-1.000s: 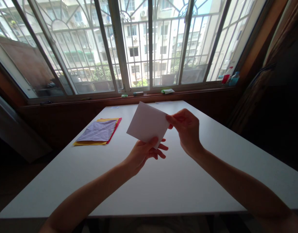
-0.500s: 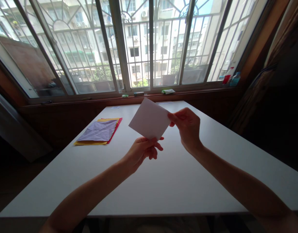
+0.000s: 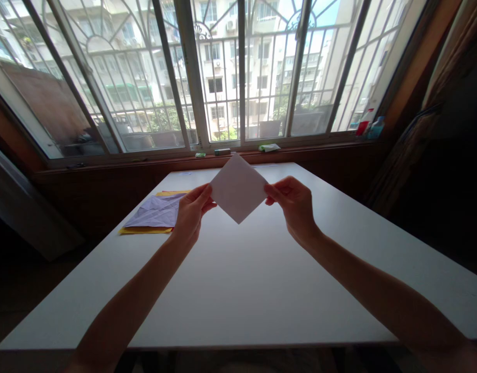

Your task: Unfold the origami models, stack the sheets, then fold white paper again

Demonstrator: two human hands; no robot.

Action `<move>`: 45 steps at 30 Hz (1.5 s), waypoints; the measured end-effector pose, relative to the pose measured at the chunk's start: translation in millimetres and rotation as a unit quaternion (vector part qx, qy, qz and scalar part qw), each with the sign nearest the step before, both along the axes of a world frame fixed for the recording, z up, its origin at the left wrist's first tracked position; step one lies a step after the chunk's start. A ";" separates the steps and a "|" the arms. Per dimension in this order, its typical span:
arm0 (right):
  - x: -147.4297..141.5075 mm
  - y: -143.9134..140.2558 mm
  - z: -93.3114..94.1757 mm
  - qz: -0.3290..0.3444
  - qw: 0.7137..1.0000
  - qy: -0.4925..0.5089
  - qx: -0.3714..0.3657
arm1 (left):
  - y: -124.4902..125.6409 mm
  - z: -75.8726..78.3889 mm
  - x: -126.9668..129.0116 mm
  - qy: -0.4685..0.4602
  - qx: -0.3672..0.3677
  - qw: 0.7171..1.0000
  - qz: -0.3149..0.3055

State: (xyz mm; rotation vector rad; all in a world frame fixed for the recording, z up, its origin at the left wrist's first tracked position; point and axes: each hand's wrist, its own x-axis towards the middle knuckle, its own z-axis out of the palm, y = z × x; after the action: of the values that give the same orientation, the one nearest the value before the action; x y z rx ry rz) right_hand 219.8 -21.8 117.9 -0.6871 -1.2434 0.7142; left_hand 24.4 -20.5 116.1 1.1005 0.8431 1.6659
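While both arms are reaching out over the white table (image 3: 238, 290), the left hand (image 3: 191, 213) is pinching the left corner of a white paper square (image 3: 238, 192) and the right hand (image 3: 296, 206) is pinching its right corner. That square is hanging diamond-wise, one point up & one down, above the table's far half, not touching the top. Fingertips behind the sheet are hidden, so only thumbs & knuckles are showing; hard to say whether the sheet is single or folded. Left of the square, a stack of coloured sheets (image 3: 155, 215) is lying flat on the table: creased lilac on top, yellow underneath, its right edge partly covered by the left hand. Beyond the table, small items on the window sill (image 3: 261, 150) are too small to identify, incl. a green scrap (image 3: 268, 147) & two bottles (image 3: 369, 124) at far right. Both forearms are cut off at the bottom edge.
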 end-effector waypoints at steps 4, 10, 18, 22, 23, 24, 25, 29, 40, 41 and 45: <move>0.6 0.7 -0.1 0.004 1.000 0.004 -0.009 | 2.4 1.3 -1.5 -0.004 0.007 1.000 0.018; 12.2 10.5 7.7 0.107 0.984 -0.098 -0.107 | 8.4 0.6 -11.3 0.078 -0.007 0.997 0.015; 11.0 15.1 5.4 0.161 0.975 -0.125 -0.090 | 3.9 -2.6 -5.8 0.197 -0.014 0.977 -0.079; 9.4 12.0 3.2 0.106 0.988 -0.097 -0.058 | -2.5 -1.8 -0.5 0.166 0.013 0.983 -0.075; 9.6 11.5 3.2 0.098 0.989 -0.095 -0.054 | -3.8 -1.3 0.3 0.161 0.018 0.985 -0.064; 9.7 11.2 3.3 0.093 0.990 -0.097 -0.051 | -4.9 -0.8 0.9 0.156 0.025 0.986 -0.049; 9.9 11.0 3.4 0.090 0.989 -0.104 -0.047 | -6.0 -0.2 1.5 0.152 0.034 0.987 -0.032; 8.5 7.4 3.4 0.062 0.990 -0.125 -0.014 | -11.3 3.5 3.0 0.119 0.061 0.991 0.022; 0.7 -28.2 8.9 -0.015 0.987 -0.065 0.149 | -48.2 18.4 12.7 0.036 0.127 0.991 0.018; 0.3 -29.7 9.0 -0.013 0.985 -0.061 0.164 | -50.6 19.3 13.5 0.038 0.140 0.989 0.019; -1.1 -34.4 9.4 -0.003 0.977 -0.053 0.204 | -57.8 22.6 15.0 0.060 0.172 0.983 0.037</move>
State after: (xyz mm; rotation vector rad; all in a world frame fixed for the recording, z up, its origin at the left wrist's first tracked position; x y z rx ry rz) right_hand 218.7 -56.2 127.3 -0.3922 -1.4318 0.3993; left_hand 39.5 -78.2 138.7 1.4316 0.6931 1.8690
